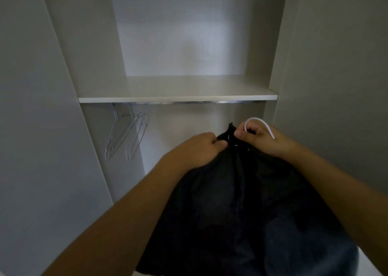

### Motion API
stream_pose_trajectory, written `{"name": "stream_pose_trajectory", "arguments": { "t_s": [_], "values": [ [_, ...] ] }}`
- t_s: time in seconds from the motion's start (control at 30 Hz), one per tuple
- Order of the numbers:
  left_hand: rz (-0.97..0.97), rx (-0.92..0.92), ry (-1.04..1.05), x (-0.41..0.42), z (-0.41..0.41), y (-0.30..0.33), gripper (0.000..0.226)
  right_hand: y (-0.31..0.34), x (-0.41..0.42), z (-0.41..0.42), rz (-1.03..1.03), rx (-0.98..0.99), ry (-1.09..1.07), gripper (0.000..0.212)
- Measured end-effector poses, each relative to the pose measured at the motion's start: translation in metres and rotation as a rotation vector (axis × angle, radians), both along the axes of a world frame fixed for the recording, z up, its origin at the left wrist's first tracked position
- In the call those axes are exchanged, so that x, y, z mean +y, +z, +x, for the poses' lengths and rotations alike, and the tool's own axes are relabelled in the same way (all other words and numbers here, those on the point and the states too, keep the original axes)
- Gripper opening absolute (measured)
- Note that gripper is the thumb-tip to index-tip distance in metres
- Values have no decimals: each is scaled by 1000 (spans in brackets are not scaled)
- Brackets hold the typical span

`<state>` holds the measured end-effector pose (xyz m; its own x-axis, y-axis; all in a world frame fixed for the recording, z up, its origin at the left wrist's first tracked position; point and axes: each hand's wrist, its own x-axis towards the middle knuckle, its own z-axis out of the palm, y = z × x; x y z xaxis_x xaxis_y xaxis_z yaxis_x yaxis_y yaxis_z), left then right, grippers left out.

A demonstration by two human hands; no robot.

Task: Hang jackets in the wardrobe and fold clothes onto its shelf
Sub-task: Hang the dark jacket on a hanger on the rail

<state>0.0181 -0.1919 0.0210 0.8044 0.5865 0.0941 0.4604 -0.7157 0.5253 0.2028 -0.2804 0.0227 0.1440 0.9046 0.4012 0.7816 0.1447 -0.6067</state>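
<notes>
- Hanging step in hand: a dark, soft fabric jacket [241,191] is held up in front of the open pale wardrobe [94,55], at about 5 o'clock in the view.
- Left hand [199,149] has fingers curled, gripping the jacket's collar area.
- Right hand [258,137] pinches the collar together with a thin white plastic hanger [260,124]; its hook curves out above the fingers.
- Next move, my guess: lift the hook onto the metal rail [189,102] at 12 o'clock, just under the flat white shelf [178,98].
- Wardrobe contents: a bunch of clear plastic hangers [128,135] on the rail at 9 o'clock; nothing visible on the shelf.
</notes>
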Motion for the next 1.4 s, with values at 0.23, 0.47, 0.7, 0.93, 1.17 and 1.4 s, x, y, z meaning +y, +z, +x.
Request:
{"name": "stream_pose_trajectory", "arguments": {
  "t_s": [0.23,0.47,0.7,0.93,1.17,1.4],
  "values": [
    [-15,-153,-88,1,-9,-20,32,-11,-9,16,-131,-26,-16,16],
    [-136,22,-25,31,-43,-17,26,-4,-13,32,-92,66,-118,19],
    [-156,-145,-86,-4,19,-33,30,3,1,3,-69,35,-23,21],
    [-198,133,-134,32,-71,-37,27,6,-31,49,-43,114,-228,20],
    [-335,-201,-82,-4,21,-36,35,13,0,4,17,219,18,23],
    [570,-151,21,-10,7,-73,20,4,3,30,122,279,-110,22]
  ]
}}
